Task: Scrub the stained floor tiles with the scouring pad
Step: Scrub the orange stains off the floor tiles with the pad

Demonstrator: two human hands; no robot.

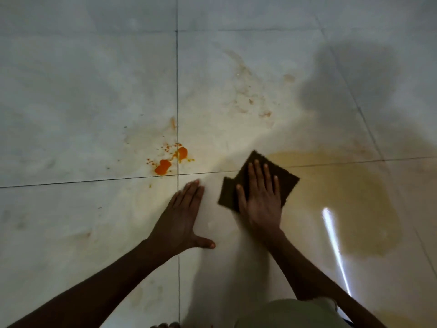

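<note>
A dark brown scouring pad [283, 178] lies flat on the pale floor tiles [94, 91], with a second dark piece [227, 192] sticking out at its left. My right hand [260, 197] presses down on the pad with straight, spread fingers. My left hand [183, 216] rests flat on the tile just left of it, fingers straight, thumb out. Bright orange blotches [163, 166] and specks sit by the grout cross, up and left of both hands. A yellowish wet patch [343, 197] spreads right of the pad.
Faint brownish smears [248, 95] mark the tile farther ahead. A bright streak of reflected light [335, 247] crosses the wet floor at the right. My knee in light cloth [290, 313] shows at the bottom edge. A dark shadow [354, 86] falls at the upper right.
</note>
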